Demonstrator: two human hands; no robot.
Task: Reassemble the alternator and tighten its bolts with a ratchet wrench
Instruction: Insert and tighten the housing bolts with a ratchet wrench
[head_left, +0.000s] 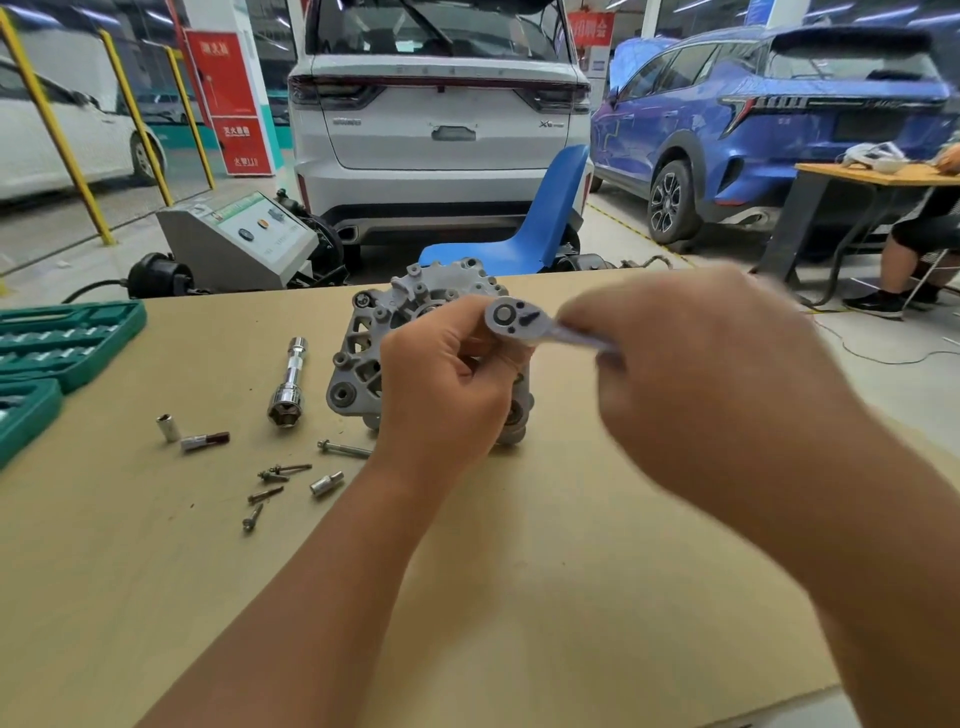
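- The alternator (415, 332) sits on the tan table (519, 571), its grey housing partly hidden behind the person's two raised hands.
- The left hand (447, 389) has its fingers curled up around the round head of the ratchet wrench (511, 317), in front of the alternator.
- The right hand (691, 379) is blurred; it closes around the wrench's handle, which disappears into its grip.
- Left of the alternator lie a long chrome socket extension (287, 382), three small sockets (168, 427), and several loose bolts (343, 449), all apart from one another.
- A green tool case (67, 338) lies open at the table's left edge.
- Beyond the table stand a blue chair (540, 218), a white car (441, 119) and a blue car (769, 119).
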